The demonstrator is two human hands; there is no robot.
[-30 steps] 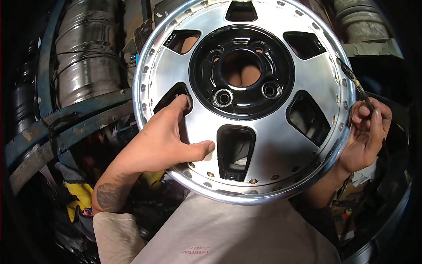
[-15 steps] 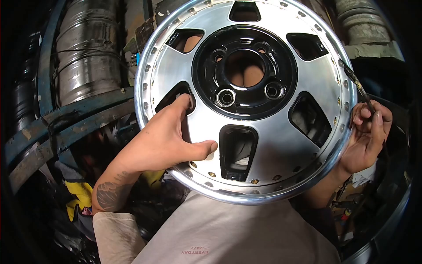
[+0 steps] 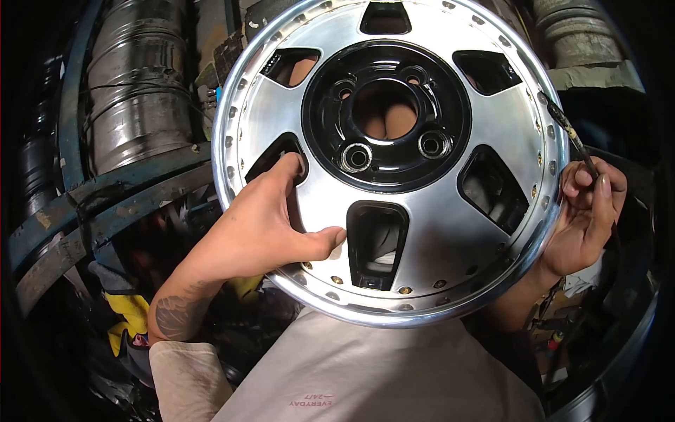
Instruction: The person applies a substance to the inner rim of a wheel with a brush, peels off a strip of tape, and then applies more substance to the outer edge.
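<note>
A polished car wheel rim (image 3: 436, 225) with a glossy black hub (image 3: 320, 112) faces me, tilted up in front of my body. My left hand (image 3: 256, 221) grips it at a spoke, fingers hooked into a black-edged window and thumb lying on the silver face. In my right hand (image 3: 594, 218) is a slim paintbrush (image 3: 573, 135), pinched between thumb and fingers at the rim's right side. The brush's dark tip is at one of the small holes along the outer lip. My right wrist passes behind the rim's edge, partly hidden.
Behind to the left, a large metal drum (image 3: 140, 84) lies by a blue metal frame (image 3: 133, 172). Another drum (image 3: 576, 35) is at the upper right. A yellow and grey cloth (image 3: 130, 313) hangs at lower left. My shirt (image 3: 394, 373) is just below the rim.
The wheel rim has shifted slightly left, with a very small turn. The brush tip stays near the same part of the lip, and both hands keep their hold.
</note>
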